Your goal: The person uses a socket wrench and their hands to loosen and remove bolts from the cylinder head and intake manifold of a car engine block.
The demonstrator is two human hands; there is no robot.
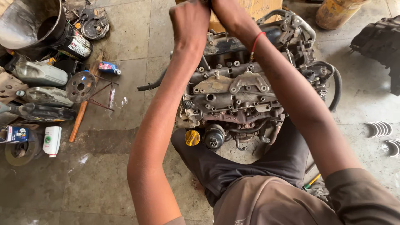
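Note:
A grimy car engine (233, 96) stands on the concrete floor between my legs, with a yellow oil cap (192, 137) and a black oil filter (214, 136) on its near side. Both my arms reach over it to its far top edge. My left hand (189, 18) is clenched in a fist there; whatever is inside it is hidden. My right hand (225, 6), with a red thread at the wrist, is mostly cut off by the frame's top edge beside the left. A cardboard box (258, 8) lies just behind the hands.
At the left lie grey oil jugs (41, 74), a large metal funnel (29, 21), a round disc (80, 86), an orange-handled tool (78, 121) and a white bottle (52, 141). Bearing shells (379, 129) and a black engine part (379, 41) sit right; a yellow drum (333, 12) stands behind.

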